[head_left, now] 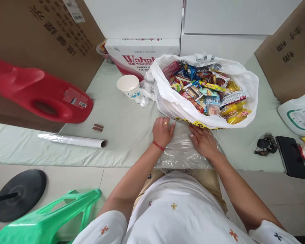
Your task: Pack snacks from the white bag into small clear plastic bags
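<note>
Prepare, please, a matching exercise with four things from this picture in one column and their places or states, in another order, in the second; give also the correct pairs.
Things:
1. paper cup
2. clear plastic
3. black phone
4. white bag

Places or states:
A. between the left hand and the right hand
B. filled with wrapped snacks
C. in front of the red-lettered box
D. on the right, at the table's front edge

Pairs: 1-C; 2-A; 3-D; 4-B

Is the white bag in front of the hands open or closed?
Open: the white bag has its mouth spread wide, with wrapped snacks showing inside.
</note>
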A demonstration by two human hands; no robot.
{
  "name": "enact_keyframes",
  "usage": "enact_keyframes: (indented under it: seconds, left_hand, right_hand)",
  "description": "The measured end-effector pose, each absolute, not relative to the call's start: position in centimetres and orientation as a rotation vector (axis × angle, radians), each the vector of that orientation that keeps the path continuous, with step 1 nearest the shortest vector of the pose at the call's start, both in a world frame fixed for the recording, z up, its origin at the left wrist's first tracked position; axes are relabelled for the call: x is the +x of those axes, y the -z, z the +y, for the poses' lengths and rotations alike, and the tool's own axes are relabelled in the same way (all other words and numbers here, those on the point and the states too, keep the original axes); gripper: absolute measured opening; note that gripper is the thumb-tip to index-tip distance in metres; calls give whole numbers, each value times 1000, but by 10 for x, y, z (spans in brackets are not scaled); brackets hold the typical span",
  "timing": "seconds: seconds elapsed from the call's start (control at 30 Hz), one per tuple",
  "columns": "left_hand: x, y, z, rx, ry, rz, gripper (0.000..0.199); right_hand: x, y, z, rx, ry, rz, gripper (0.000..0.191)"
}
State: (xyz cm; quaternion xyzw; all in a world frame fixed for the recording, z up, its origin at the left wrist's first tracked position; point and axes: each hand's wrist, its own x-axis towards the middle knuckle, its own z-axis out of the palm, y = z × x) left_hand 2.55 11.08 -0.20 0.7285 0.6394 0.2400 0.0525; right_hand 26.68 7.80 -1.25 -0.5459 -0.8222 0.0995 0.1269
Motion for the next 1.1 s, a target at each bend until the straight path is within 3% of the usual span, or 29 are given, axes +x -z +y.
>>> enact_keyframes:
  seconds: [0.23,0.4,0.53,0.63,0.77,0.93,1.1]
  left_hand:
    - [19,0,98,2650,-475,960,31]
    - [19,2,95,2578,-422,1343,42]
    - [15,3,96,2387,-482,1616,40]
    - [11,2,97,2378,-634,1518,39]
    - [11,4,93,2628,-729,1152,59]
    - [15,9,93,2626,-606,1141,27]
    - [11,10,101,2214,-621,1576,40]
  right_hand:
    - [278,9,89,-1481,-383,-2424,53]
    - [293,8,96,-1368,-455,-2476,53]
    - [297,12,96,-1325,-489,-2414,48]
    - [298,15,94,-1297,-512,-2326,44]
    - [301,16,93,-1306,-521,-2307,44]
    - [301,16,92,-1311,-523,-2317,44]
    - [301,17,92,-1303,-537,-2289,42]
